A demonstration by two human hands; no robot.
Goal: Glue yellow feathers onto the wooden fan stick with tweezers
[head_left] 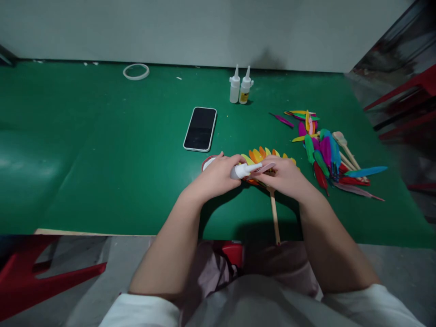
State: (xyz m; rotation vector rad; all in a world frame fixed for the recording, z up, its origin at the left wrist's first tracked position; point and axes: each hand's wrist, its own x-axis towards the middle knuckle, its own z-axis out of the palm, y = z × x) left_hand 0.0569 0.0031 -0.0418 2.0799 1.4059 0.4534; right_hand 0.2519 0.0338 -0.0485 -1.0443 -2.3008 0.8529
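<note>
My left hand [220,176] is closed round a white glue bottle [242,171], its nozzle pointing right. In my right hand [285,176] a pale pink feather [266,168] is pinched, close to the nozzle tip. Beneath both hands lies a fan of yellow and orange feathers [256,156] with a wooden handle [274,215] that reaches to the table's front edge. My hands cover much of the fan. A round white thing with a red rim [207,162] shows partly behind my left hand.
Two more glue bottles [235,86] stand at the back. A phone [200,129] lies left of them, and a white ring [136,71] farther left. Loose coloured feathers [325,152] and wooden sticks [346,147] are heaped on the right. Red stools [30,277] stand beside the green table [112,181].
</note>
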